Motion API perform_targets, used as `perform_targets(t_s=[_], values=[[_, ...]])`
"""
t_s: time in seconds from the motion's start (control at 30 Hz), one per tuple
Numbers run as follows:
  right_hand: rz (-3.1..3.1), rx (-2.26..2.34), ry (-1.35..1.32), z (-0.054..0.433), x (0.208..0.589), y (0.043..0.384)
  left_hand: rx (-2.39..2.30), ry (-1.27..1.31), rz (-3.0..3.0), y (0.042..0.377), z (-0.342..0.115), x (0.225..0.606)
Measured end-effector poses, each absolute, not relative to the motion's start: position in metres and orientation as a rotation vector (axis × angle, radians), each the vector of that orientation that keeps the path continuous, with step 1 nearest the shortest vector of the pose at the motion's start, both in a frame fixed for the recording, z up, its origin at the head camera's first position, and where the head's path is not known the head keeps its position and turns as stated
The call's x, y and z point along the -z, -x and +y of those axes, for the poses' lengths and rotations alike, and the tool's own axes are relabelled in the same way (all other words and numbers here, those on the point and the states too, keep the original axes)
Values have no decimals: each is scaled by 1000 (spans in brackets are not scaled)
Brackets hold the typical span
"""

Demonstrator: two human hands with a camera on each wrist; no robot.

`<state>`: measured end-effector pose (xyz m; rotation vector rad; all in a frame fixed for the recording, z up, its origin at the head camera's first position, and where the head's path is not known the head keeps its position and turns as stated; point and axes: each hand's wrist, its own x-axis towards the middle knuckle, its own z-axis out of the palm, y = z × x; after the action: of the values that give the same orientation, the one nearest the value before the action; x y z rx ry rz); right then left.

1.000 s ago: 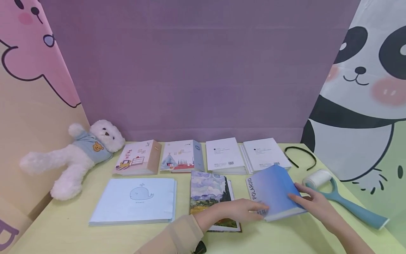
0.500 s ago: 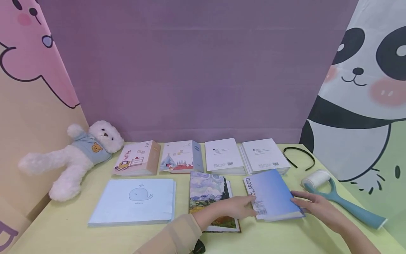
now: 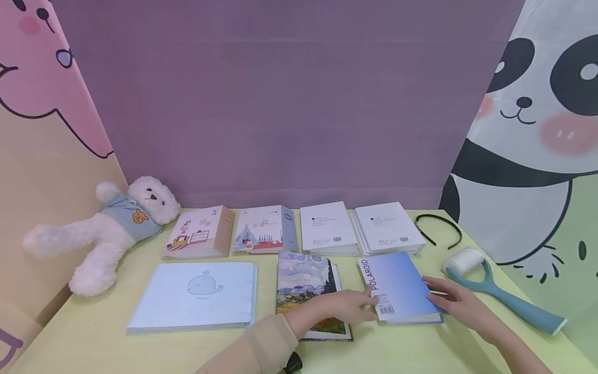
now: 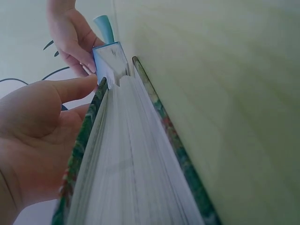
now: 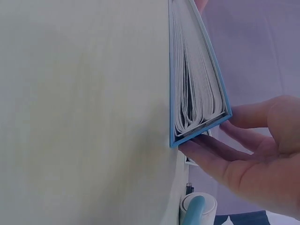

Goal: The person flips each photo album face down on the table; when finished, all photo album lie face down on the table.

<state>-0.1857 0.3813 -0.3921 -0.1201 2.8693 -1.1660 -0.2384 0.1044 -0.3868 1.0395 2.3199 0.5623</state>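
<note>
A blue photo album [image 3: 404, 288] marked POLAROID lies flat on the table, spine to the right. At its left edge is my left hand [image 3: 350, 306], thumb and fingertips right at the cover, reaching over a landscape-painting book [image 3: 303, 280]. My right hand [image 3: 460, 304] touches the album's spine with loosely extended fingers. The right wrist view shows those fingertips [image 5: 197, 150] along the bottom corner of the spine, the pages of the album [image 5: 192, 89] facing the camera. In the left wrist view, the thumb of my left hand [image 4: 42, 122] is straight beside the painting book's cover.
Behind stand a pink album [image 3: 198, 234], a tent-print album [image 3: 261, 231] and white albums [image 3: 327, 226] in a row. A whale album [image 3: 196, 296] lies left, beside a white plush bear [image 3: 135, 215]. At right are a lint roller [image 3: 509, 298] and black headband [image 3: 439, 218].
The blue album has come down flat and straightened, shifting slightly left. My left hand has slid off its cover to the left edge; my right hand has stayed by the spine.
</note>
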Motion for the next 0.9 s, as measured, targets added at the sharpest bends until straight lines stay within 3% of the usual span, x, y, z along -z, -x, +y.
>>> perform_targets(t_s=[0.9], values=[[2877, 1071, 61, 376, 390, 193, -549, -1008, 2302, 243, 104, 392]])
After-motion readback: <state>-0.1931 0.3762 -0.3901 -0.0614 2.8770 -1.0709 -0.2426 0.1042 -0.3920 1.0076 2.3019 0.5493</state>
